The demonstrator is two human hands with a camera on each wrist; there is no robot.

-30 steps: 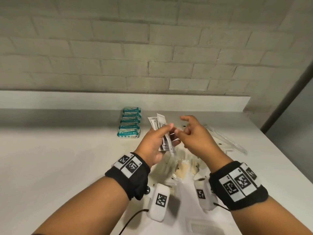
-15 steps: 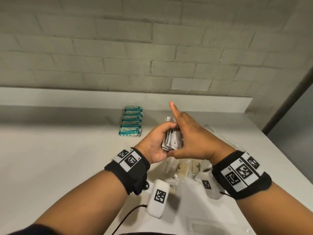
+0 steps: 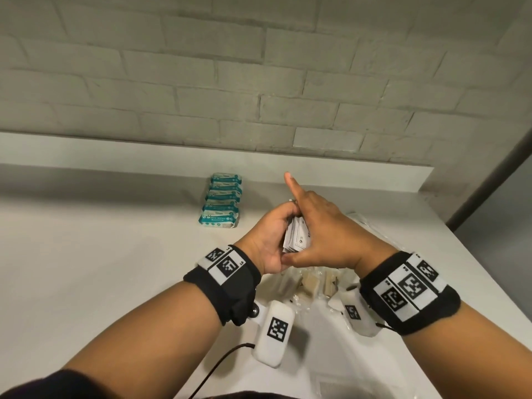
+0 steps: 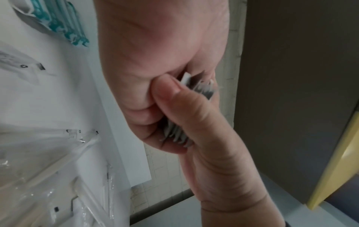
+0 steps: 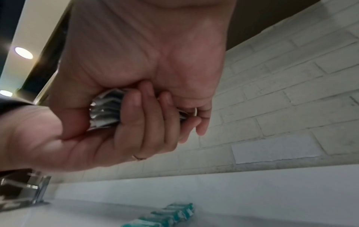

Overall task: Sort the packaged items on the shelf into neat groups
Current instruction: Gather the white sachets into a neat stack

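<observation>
White-painted brick wall (image 3: 259, 82) backs a pale, matte white shelf (image 3: 100, 254) with a raised ledge along its rear edge; a grey door or panel stands at the far right.

At left-centre of the shelf, a row of teal-and-white soft packets (image 3: 221, 200) lies already grouped, its line running away from the person toward the wall.

Right of that row, both hands meet above the shelf. The left hand (image 3: 269, 240) curls its fingers and thumb round a stack of thin white printed sachets (image 3: 296, 236). The right hand (image 3: 325, 237) presses against the stack's other face with its thumb under the lower edge; its index finger points straight out toward the wall. The wrist views show the sachet edges fanned unevenly between the two palms (image 4: 196, 86) (image 5: 104, 110). The stack is clear of the surface, its long axis roughly upright.

Beneath the hands, a loose heap of clear plastic-wrapped items with beige contents (image 3: 308, 283) lies unsorted; more clear wrappers (image 3: 362, 223) lie just right of the right hand.

Judgement: the stack is being squared. Free shelf for setting it down lies just right of the teal row, beyond and slightly left of the hands, so the left hand is nearer. Laying it parallel to that row would keep the groups neat.
</observation>
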